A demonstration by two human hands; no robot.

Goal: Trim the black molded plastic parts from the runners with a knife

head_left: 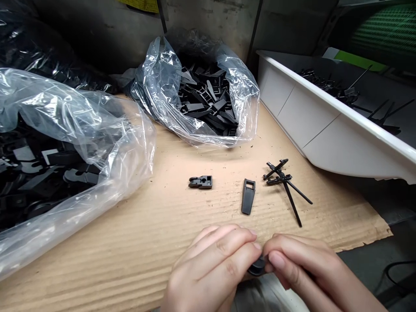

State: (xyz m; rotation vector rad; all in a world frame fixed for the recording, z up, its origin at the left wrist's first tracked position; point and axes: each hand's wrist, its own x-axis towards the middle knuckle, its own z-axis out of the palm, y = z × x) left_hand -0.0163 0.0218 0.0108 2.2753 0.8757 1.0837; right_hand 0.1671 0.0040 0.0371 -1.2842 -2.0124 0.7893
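Near the front edge of the cardboard, my left hand (216, 264) is closed around a black plastic part (256, 267), whose rounded end shows below the fingertips. My right hand (302, 266) is pinched right beside that end; whatever its fingers grip is hidden. Beyond the hands lie a black plastic housing (200, 182) with a forked end and a flat tapered black lever (248, 197) with a square opening at its top. To their right rests a black sprue piece (281, 177) with thin rods sticking out.
A clear bag (130, 147) of black parts stands at left, another bag (248, 117) of tapered levers at the back. On the right, a white bin (299, 117) holds sprue-like pieces. The cardboard (113, 251) has a torn right edge.
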